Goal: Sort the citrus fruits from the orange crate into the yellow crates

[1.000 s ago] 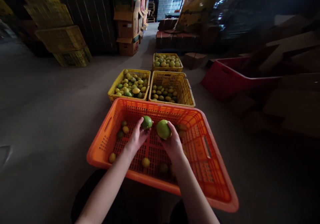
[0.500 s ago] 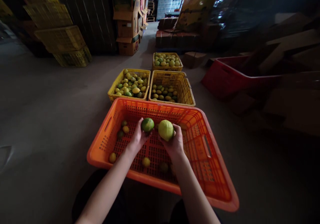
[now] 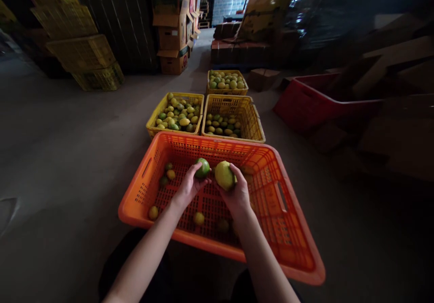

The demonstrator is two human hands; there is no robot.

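My left hand [image 3: 190,184] is closed around a small green citrus fruit [image 3: 202,168], thumb on its near side. A larger yellow-green citrus fruit [image 3: 224,175] sits in my right hand [image 3: 239,190], fingers wrapped round its right side. Both hands are held over an orange plastic crate [image 3: 217,244], and the two fruits are close together but apart. On the crate's slatted floor lie several loose fruits, among them a yellow one [image 3: 199,218] near the front and another yellow one [image 3: 153,212] at the left. My right forearm partly hides the fruits behind it.
Beyond the orange crate stand a yellow crate of fruit [image 3: 148,123] on the left, a partly filled yellow crate [image 3: 252,122] on the right and a third yellow crate [image 3: 226,92] behind. A red bin [image 3: 298,106] stands at right, stacked yellow crates [image 3: 81,52] at left.
The green fruit has turned in my left hand and shifted slightly right. My right hand has turned the larger fruit a little, with the thumb now further over it.
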